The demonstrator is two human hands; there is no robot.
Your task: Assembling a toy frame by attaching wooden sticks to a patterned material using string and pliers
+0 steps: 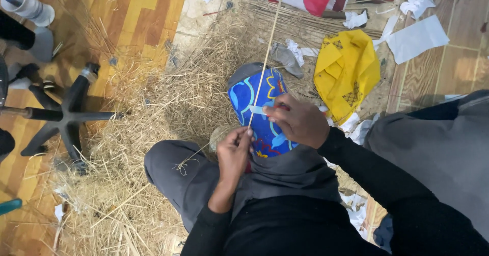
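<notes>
Black sleeves (356, 185) and grey trouser knees (173, 174) fill the bottom of the view, and both hands meet just above the lap over a blue patterned cloth (254, 108) laid across one knee. A long thin stalk (267, 52) runs from the hands up and slightly right, out past the top edge, so its long axis points almost straight away from the body. Lowest on it is the left hand (233, 151), closed, pinching the near end between thumb and fingertips. Just above, the right hand (300, 121) is closed on a small pale blade (257, 110) whose tip touches the stalk from the right side, a little beyond the left fingers. Both hands sit at the near end; all the rest of the stalk lies free ahead of them. Dry straw (142, 113) is heaped on the floor around the knees, with a yellow cloth (346, 73) and white paper scraps (415, 39) off to the right and a black chair base (63, 116) well apart on the left.
</notes>
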